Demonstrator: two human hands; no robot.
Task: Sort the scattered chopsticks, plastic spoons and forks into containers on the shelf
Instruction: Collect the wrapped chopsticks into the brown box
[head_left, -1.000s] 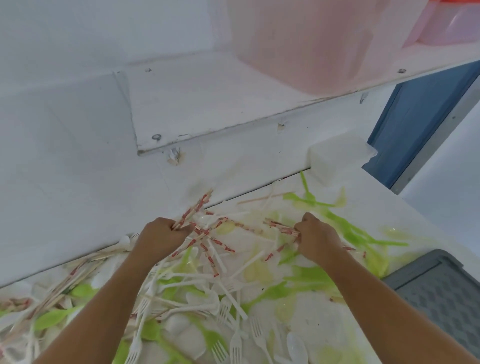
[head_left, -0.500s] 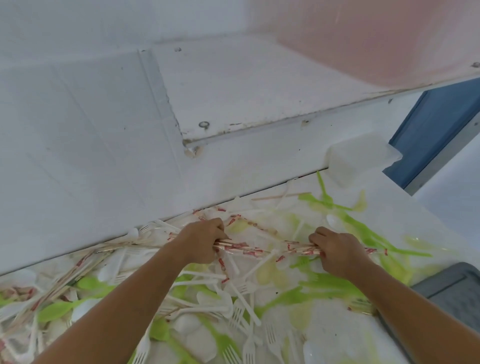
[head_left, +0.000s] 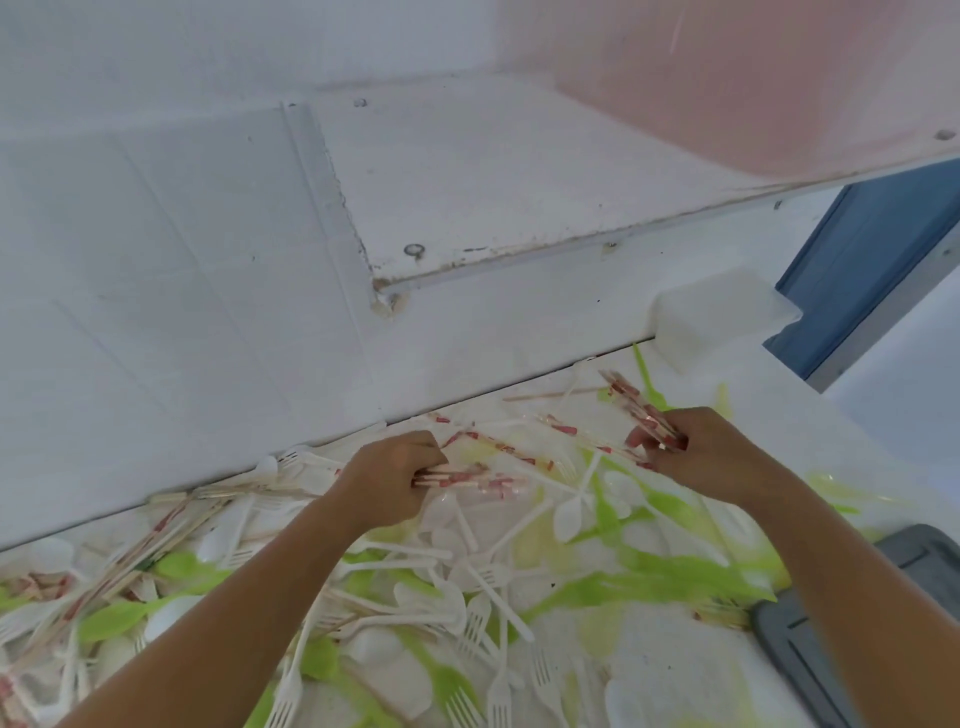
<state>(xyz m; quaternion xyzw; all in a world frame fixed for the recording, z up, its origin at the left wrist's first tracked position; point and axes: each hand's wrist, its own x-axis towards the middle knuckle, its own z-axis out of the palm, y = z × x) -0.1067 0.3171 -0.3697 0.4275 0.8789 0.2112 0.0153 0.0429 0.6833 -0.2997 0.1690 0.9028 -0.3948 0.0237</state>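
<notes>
Wrapped chopsticks with red-printed sleeves, white plastic forks (head_left: 478, 618) and spoons (head_left: 569, 514), and green plastic cutlery (head_left: 649, 577) lie scattered over a white counter (head_left: 675, 670). My left hand (head_left: 387, 480) grips a bundle of wrapped chopsticks (head_left: 467, 478) that points right. My right hand (head_left: 691, 449) holds another bunch of wrapped chopsticks (head_left: 631, 400), angled up and to the left. A white shelf (head_left: 493, 176) juts out above, carrying a pink container (head_left: 753, 67).
A clear plastic box (head_left: 722, 319) stands at the counter's back right corner. More chopsticks (head_left: 150, 545) lie at the left by the wall. A grey crate (head_left: 821, 639) sits off the counter's right edge, and a blue door frame (head_left: 872, 260) is beyond.
My hands have drawn apart: the single long bundle held between them is now two bunches, and my right hand has tilted its bunch upward.
</notes>
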